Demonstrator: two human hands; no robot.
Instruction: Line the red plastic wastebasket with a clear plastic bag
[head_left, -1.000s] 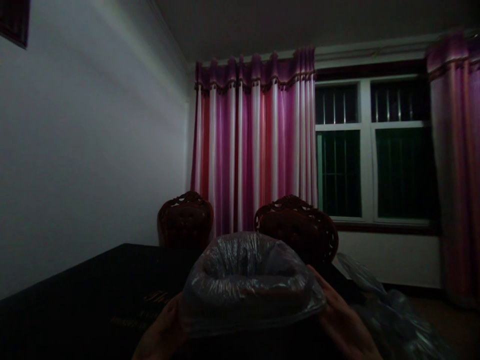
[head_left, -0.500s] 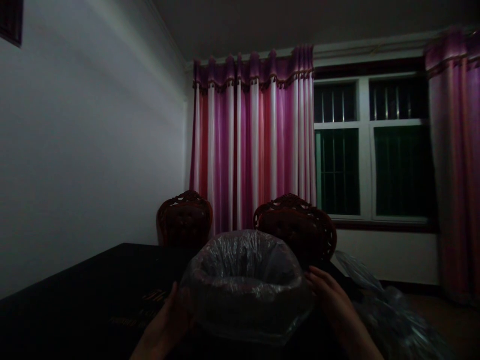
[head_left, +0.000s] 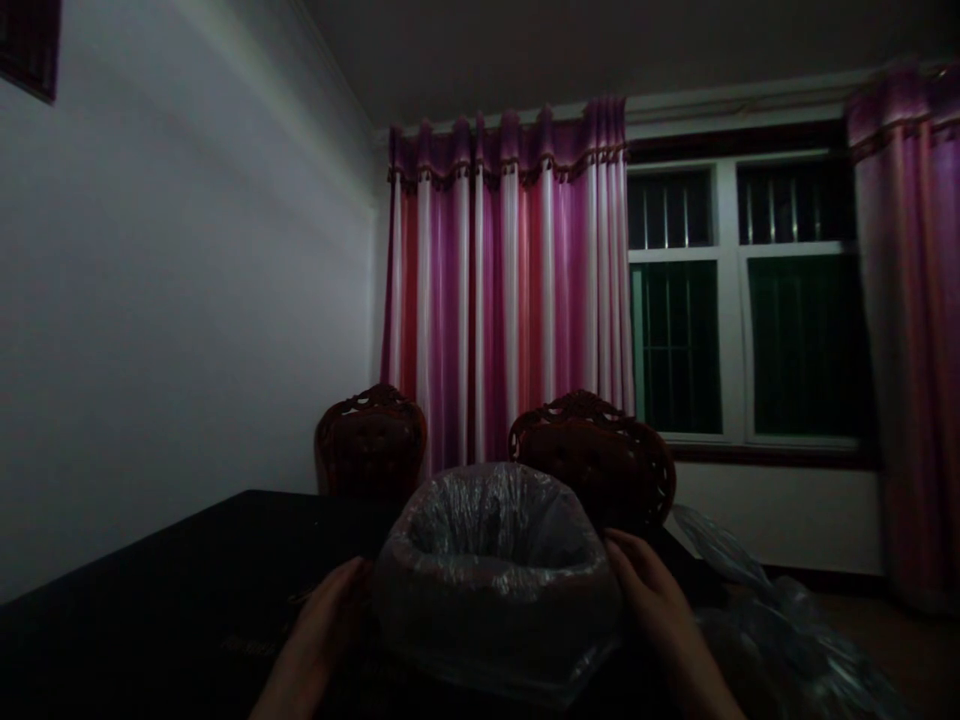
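A round container lined with a clear plastic bag (head_left: 495,610) stands on the dark table in front of me. The bag is folded outward over the rim and hangs loosely down the outside, with a corner sticking out at the lower right. My left hand (head_left: 334,605) is beside the container's left side, fingers extended and partly lost in shadow; I cannot tell whether it touches the bag. At the right side, my right hand (head_left: 645,580) has its fingers stretched out against or very near the bag.
The black table (head_left: 187,570) bears faint gold lettering on its left part. A crumpled clear plastic bag (head_left: 795,640) lies at the right. Two carved chairs with tufted backs, a left chair (head_left: 371,445) and a right chair (head_left: 592,460), stand behind the table.
My left hand has shifted slightly up and away from the bag's side. The loose plastic around the container sits closer to its sides. My right hand has moved slightly left.
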